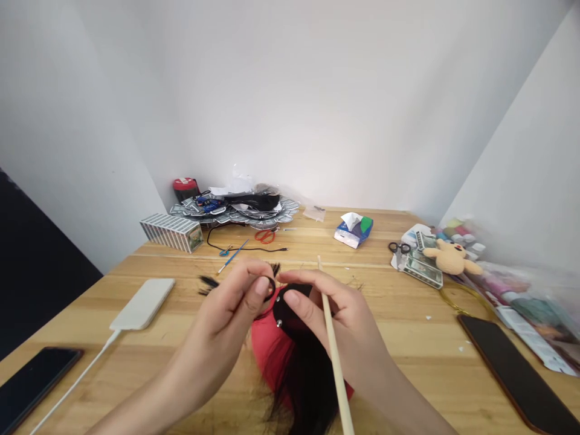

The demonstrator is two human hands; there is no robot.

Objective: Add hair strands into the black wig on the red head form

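My left hand (238, 299) is closed in a pinch on a small black loop (272, 289), perhaps a hair tie. Across my right hand (338, 308) runs a pale wooden stick (335, 356), held at the base of the fingers. Its thumb and index finger reach toward the loop, over a dark piece (294, 299) with silver studs. Below both hands lies a red item (267, 344) with long black hair (308, 386) spread over it. Short black tufts (209, 284) stick out beyond my left hand. My hands cover part of the red item.
A white power bank (142, 304) with a cable and a phone (34, 386) lie left; another phone (516, 368) lies right. Behind are orange scissors (265, 235), a blue brush (233, 257) and a tissue pack (354, 229). A plush toy (452, 257) sits right.
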